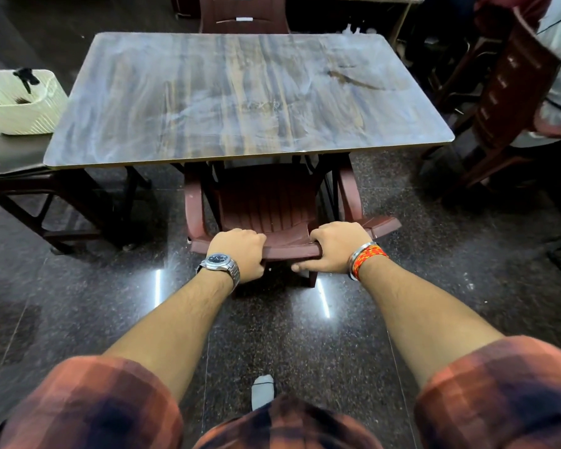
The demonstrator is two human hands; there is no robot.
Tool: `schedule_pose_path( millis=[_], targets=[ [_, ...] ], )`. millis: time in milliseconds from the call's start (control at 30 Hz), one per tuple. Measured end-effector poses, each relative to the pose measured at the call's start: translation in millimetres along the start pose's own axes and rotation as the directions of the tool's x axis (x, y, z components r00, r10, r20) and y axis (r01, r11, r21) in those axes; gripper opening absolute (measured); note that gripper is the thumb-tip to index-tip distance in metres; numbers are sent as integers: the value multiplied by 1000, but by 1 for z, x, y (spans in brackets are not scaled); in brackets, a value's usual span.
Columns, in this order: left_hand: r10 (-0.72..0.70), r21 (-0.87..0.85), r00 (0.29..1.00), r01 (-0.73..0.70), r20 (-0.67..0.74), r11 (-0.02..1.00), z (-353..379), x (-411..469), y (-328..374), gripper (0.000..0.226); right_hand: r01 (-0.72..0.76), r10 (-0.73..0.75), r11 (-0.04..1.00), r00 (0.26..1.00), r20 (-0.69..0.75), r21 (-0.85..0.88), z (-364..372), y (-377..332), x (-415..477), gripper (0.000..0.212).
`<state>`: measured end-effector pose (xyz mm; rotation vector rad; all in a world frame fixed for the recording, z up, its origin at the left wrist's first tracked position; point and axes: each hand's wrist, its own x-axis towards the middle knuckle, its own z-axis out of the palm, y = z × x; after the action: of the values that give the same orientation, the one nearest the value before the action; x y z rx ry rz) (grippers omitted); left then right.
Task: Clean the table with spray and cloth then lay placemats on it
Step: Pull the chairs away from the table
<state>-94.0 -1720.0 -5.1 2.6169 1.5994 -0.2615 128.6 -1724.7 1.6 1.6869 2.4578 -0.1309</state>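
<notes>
**A:** Nearest first. What are the hands doing?

**B:** Both are out towards 12 o'clock. The left grip (240, 251), with a watch (219, 262) on the wrist, is curled over the top rail of the maroon chair (266, 202), thumb under. The right grip (334, 247), with a red thread band (368, 257) at the wrist, is wrapped round the same rail just beside it, thumb showing below.

**A:** And the chair?

**B:** Its back faces the person. The seat is partly under the 6 o'clock edge of the worktop (240, 92).

**A:** What about the worktop surface?

**B:** Pale streaks run all over it. There is a dark smear (353, 79) towards 2 o'clock. No placemat lies on it.

**A:** Spray or cloth?

**B:** Neither grip holds one. At 9 o'clock a white basket (20, 105) sits on a side table (10, 153), just beside the worktop. A black thing (26, 77) pokes out of it. It may be a trigger head, but I cannot tell. No cloth or mats are in view.

**A:** Anything further out?

**B:** A second chair (243, 14) at 12 o'clock. More chairs stand at 3 o'clock, where someone in white is seated.

**A:** How far along is the task?

**B:** Early, I judge. The streaks could be wipe marks or grime. The smear suggests the cleaning is unfinished, and the mats are not yet laid. Handling the chair looks like clearing access.
</notes>
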Motion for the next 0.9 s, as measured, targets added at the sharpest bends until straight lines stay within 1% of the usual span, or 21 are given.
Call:
schedule_pose_path(
  millis=[67, 100, 200, 233, 267, 300, 333, 367, 433, 500, 533, 600, 667, 733, 800, 900],
  targets=[
    [13, -21, 1000, -13, -7, 1000, 1, 0, -4, 29, -3, 0, 999, 999, 51, 49, -7, 1, 0, 93],
    [24, -35, 1000, -24, -8, 999, 0, -1, -6, 33, -30, 21, 995, 995, 93, 96, -12, 2, 3, 95],
    [37, -86, 998, -32, 58, 996, -5, -2, -12, 53, -181, 127, 953, 966, 223, 242, -18, 6, 20, 102],
    [34, -127, 993, -20, 113, 992, -8, -1, -16, 63, -225, 160, 936, 957, 242, 271, -20, 8, 30, 104],
    [27, -202, 980, 13, 196, 979, -13, 0, -23, 74, -259, 188, 923, 948, 256, 285, -20, 9, 40, 102],
    [21, -301, 959, 68, 282, 951, -19, 2, -31, 85, -266, 193, 921, 947, 257, 286, -19, 10, 53, 96],
    [15, -396, 942, 126, 335, 910, -23, 3, -40, 94, -257, 188, 925, 950, 251, 280, -18, 8, 68, 86],
    [-9, -473, 941, 178, 339, 863, -26, 5, -48, 99, -241, 176, 929, 955, 237, 282, -15, 5, 81, 76],
    [-152, -544, 948, 287, 280, 789, -28, 8, -69, 94, -185, 125, 935, 970, 208, 303, -15, -8, 112, 60],
    [-296, -513, 927, 375, 232, 772, -24, 11, -95, 81, -116, 65, 936, 985, 162, 331, -20, -28, 138, 51],
    [-338, -474, 912, 409, 231, 780, -21, 12, -107, 77, -82, 35, 936, 989, 143, 343, -22, -38, 148, 49],
    [-440, -399, 869, 495, 226, 772, -15, 13, -133, 74, 3, -39, 935, 995, 93, 355, -30, -58, 173, 51],
    [-539, -377, 822, 566, 185, 734, -11, 7, -152, 70, 81, -101, 931, 994, 38, 355, -37, -79, 196, 54],
    [-594, -358, 794, 595, 128, 719, -9, -3, -164, 69, 144, -149, 919, 989, -13, 367, -39, -101, 215, 56],
    [-642, -347, 762, 626, 83, 699, -5, -13, -178, 71, 210, -211, 902, 977, -40, 378, -41, -126, 232, 64],
    [-711, -359, 699, 685, 78, 634, 3, -28, -210, 77, 313, -303, 884, 949, -86, 348, -46, -168, 254, 74]
  ],
)
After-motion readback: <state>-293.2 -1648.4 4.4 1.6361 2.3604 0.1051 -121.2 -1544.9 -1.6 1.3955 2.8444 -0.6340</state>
